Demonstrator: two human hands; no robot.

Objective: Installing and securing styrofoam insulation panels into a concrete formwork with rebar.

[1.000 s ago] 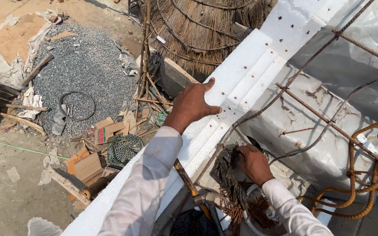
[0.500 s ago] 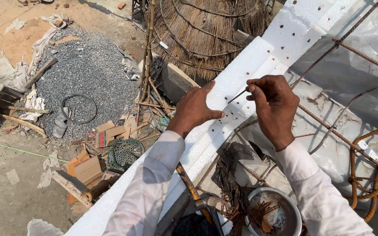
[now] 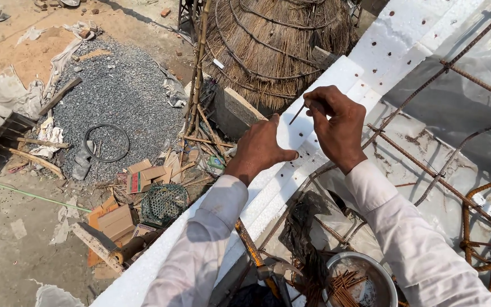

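A white foam board [image 3: 370, 51] runs as a long strip from the upper right down to the lower left, pierced with rows of small holes. To its right lies grey sheeting [image 3: 461, 102] crossed by rusty rebar [image 3: 421, 159]. Far below on the ground sit a gravel heap [image 3: 115, 96], a round thatch roof [image 3: 279, 40] and scattered cardboard [image 3: 115, 219].

The left hand [image 3: 259, 149] rests flat on the board near its middle, palm down, thumb spread toward the right and touching the foam; its fingers are loose and hold nothing. The right hand [image 3: 336, 128] hovers just above the board, close beside the left, fingers pinched on a thin nail [image 3: 298, 113]. The nail slants down to the left, its tip over the foam between the two hands; whether it touches the board cannot be told.

At the bottom edge, between the sleeves, a metal bowl [image 3: 382, 278] holds a pile of rusty nails [image 3: 345, 287]. A hammer [image 3: 257, 256] lies just left of it.
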